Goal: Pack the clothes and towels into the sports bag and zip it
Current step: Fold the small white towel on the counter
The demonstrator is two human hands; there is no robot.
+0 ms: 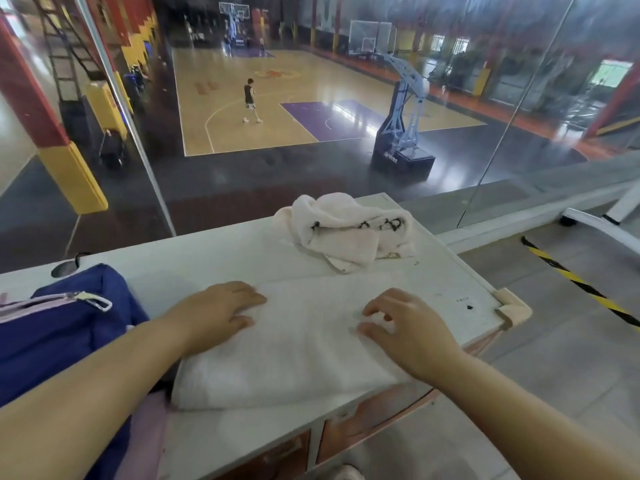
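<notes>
A folded white towel point(298, 344) lies flat on the white table point(194, 258) in front of me. My left hand point(221, 315) rests flat on the towel's left part, fingers straight. Over its right part my right hand point(405, 327) hovers or lightly touches, fingers loosely bent and holding nothing. Behind the towel a crumpled pale pink and white cloth point(346, 226) with black marks sits near the table's far edge. The blue sports bag point(59, 334) with a pale pink zip stands at the left, its zip pull point(93, 301) lying on top.
A glass wall point(311, 161) runs along the table's far edge, overlooking a basketball court below. The table's right corner carries a foam guard point(512, 311). To the right is grey floor with a yellow-black striped strip point(581, 285). Drawers show under the table front.
</notes>
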